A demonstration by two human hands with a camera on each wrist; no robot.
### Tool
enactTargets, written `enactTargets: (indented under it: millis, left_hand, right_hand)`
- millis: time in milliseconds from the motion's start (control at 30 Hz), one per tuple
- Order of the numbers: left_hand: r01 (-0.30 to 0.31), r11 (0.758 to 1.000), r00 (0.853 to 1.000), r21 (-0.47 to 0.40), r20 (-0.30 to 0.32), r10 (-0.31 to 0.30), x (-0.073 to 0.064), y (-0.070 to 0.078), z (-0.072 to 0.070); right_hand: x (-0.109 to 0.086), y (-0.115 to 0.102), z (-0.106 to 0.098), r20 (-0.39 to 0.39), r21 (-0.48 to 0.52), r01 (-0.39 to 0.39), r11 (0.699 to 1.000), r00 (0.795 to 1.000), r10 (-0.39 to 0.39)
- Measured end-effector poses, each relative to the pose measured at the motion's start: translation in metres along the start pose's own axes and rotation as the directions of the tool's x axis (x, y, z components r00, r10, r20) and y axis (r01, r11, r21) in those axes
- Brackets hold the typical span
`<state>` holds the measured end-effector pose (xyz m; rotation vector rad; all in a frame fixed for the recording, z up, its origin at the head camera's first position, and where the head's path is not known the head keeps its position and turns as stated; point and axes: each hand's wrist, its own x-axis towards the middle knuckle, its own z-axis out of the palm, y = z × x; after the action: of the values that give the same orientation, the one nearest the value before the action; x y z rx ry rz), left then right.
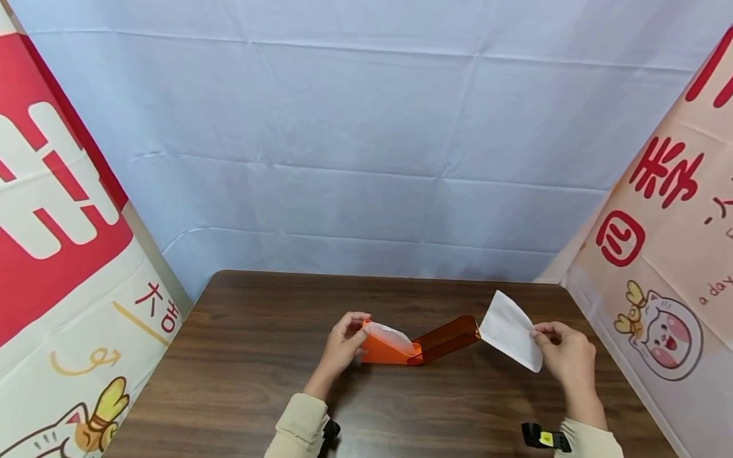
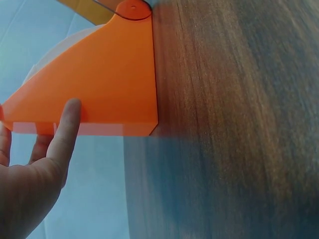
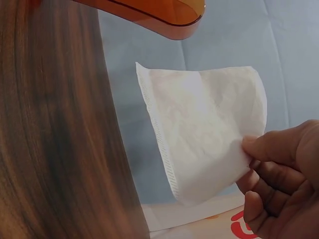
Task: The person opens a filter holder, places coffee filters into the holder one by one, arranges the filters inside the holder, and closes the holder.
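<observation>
An orange coffee filter holder point(image 1: 385, 349) stands on the table, its see-through brown lid point(image 1: 449, 338) swung open toward the right. White paper filters point(image 1: 391, 332) show along its sloping opening. My left hand point(image 1: 343, 341) grips the holder's tall back end; in the left wrist view the thumb point(image 2: 70, 124) lies along the orange side wall. Off to the right, my right hand point(image 1: 568, 353) pinches one white coffee filter point(image 1: 509, 331) between thumb and fingers, raised over the table. The right wrist view shows this filter's crimped seam point(image 3: 158, 139) facing away from the fingers.
The brown wooden table point(image 1: 246, 356) runs back to a pale blue cloth point(image 1: 343, 159). Printed banners hang at the left point(image 1: 63, 210) and right point(image 1: 658, 254) sides. The lid's end lies close to the filter's left edge in the head view.
</observation>
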<state>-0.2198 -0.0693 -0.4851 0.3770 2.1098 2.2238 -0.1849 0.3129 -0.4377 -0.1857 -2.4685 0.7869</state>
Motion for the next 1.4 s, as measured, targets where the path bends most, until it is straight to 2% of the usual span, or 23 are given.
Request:
enactTargets:
  millis: [267,400,633,967,1400]
  left_hand:
    - [-0.006,1.000,1.000,-0.008,-0.001,0.006,0.000,0.002,-0.001]
    - [-0.010,1.000,1.000,0.026,0.007,0.010,-0.001,0.002,0.000]
    - [-0.009,0.998,1.000,0.068,-0.005,0.009,-0.002,0.001,0.001]
    - [-0.022,1.000,1.000,0.017,0.013,0.022,-0.003,0.000,0.002]
    - [-0.023,1.000,1.000,0.013,0.016,0.023,-0.002,-0.001,0.002]
  right_hand:
    - [0.001,-0.015,-0.004,-0.054,0.001,-0.033,0.999,0.998,0.033]
    - [0.001,-0.022,-0.006,-0.084,0.002,-0.037,0.999,0.996,0.037]
    - [0.003,-0.028,-0.009,-0.116,0.015,0.012,1.000,0.993,-0.010]
    - [0.009,-0.039,-0.015,-0.129,0.043,0.077,0.996,0.989,-0.071]
    - [0.011,-0.053,-0.016,-0.124,0.099,0.146,0.984,0.983,-0.133]
